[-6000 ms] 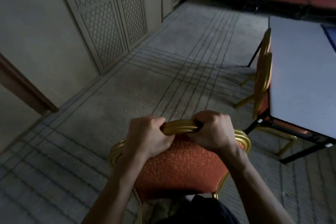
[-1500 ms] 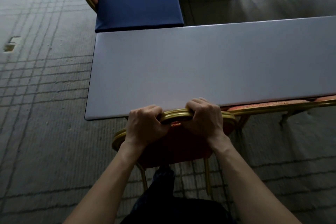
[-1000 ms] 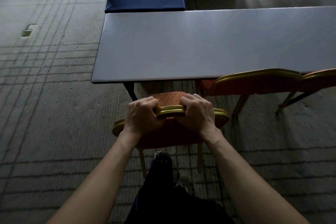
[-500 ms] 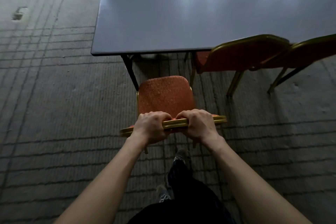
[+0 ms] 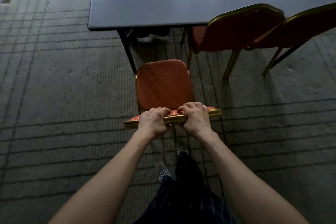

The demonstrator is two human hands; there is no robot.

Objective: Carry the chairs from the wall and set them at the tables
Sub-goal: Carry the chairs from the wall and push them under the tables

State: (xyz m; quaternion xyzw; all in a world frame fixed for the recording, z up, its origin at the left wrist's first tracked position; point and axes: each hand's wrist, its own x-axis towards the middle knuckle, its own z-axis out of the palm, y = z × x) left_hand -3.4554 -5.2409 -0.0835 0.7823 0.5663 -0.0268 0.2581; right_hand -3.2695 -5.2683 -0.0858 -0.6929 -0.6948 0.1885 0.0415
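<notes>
Left hand (image 5: pixel 153 122) and right hand (image 5: pixel 195 117) wrap the chair (image 5: pixel 163 85) by its top rail. I'd push straight in, slowly, keeping clear of the table leg (image 5: pixel 128 51).

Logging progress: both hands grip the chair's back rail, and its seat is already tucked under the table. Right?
Not tucked: the head view shows the whole seat short of the table edge, none under it. The left hand and right hand do grip the back rail.

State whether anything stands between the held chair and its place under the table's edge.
Nothing lies straight ahead of the chair, but the black table leg stands at its seat's front left corner and the neighbouring chair near its front right, leaving a narrow gap.
</notes>
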